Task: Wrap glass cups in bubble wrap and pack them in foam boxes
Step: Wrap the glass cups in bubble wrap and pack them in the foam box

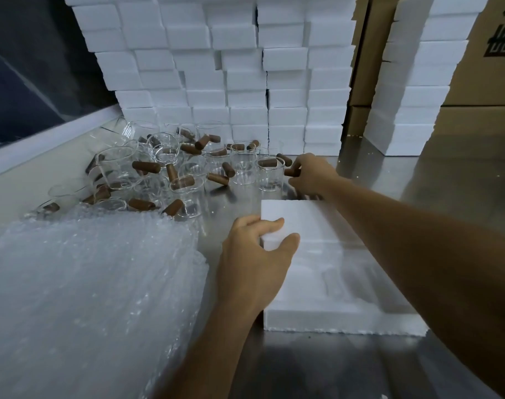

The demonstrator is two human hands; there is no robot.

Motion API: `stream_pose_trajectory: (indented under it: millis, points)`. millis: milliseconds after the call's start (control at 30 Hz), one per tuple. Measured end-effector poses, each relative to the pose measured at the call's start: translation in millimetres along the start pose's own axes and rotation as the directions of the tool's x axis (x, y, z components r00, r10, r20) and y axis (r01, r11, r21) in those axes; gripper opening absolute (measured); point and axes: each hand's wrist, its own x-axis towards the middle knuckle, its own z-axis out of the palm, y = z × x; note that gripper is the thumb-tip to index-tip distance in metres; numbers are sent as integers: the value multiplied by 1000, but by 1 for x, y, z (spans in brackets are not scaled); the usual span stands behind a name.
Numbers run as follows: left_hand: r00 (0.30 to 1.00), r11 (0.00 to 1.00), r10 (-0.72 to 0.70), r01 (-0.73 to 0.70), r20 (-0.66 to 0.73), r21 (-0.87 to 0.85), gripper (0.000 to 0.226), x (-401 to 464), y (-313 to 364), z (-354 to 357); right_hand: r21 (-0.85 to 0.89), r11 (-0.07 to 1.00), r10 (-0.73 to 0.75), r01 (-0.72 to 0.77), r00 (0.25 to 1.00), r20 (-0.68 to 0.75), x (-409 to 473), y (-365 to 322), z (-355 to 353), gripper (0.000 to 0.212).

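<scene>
A white foam box (326,272) lies on the steel table in front of me, its upper half (300,220) sitting on the far end. My left hand (254,254) grips the near left corner of that upper half, thumb on top. Beyond the box, my right hand (311,175) pinches the brown wooden handle (290,171) of a glass cup (270,174). Several more glass cups with brown handles (165,168) crowd the table's far left. A stack of bubble wrap sheets (87,283) lies at the near left.
A wall of stacked white foam boxes (231,67) rises at the back. A second foam stack (412,90) and brown cardboard cartons (481,116) stand at the right. The steel table (317,367) shows bare near me.
</scene>
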Motion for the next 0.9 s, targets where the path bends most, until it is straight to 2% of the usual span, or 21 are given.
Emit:
stream_pose_trajectory:
  millis: [133, 267, 400, 567, 767, 833, 900]
  points:
    - [1000, 1000, 4, -4, 1, -13, 34, 0, 1, 2, -23, 999, -37, 36, 999, -31, 1, 2, 2, 2]
    - [1000, 1000, -18, 18, 5, -15, 32, 1, 0, 1, -76, 994, -78, 75, 997, -28, -6, -3, -7, 22]
    - [999, 1000, -25, 26, 21, -15, 30, 2, 0, 0, -119, 987, -115, 103, 989, -95, -27, -1, -24, 25]
    - [999, 999, -45, 46, 30, -23, 27, 3, 6, -4, 46, 980, -180, 191, 965, -190, -77, -1, -48, 19]
    - [995, 996, -71, 66, -74, -57, 34, 1, 22, -17, 72, 930, -335, 359, 913, -233, -154, -1, -68, 19]
    - [993, 999, -15, 11, -119, -36, 45, -4, 27, -21, 88, 914, -362, 395, 896, -258, -174, 3, -73, 18]
    - [982, 992, 117, -122, -151, -29, 60, -11, 33, -23, 88, 898, -391, 431, 873, -292, -191, 8, -76, 17]
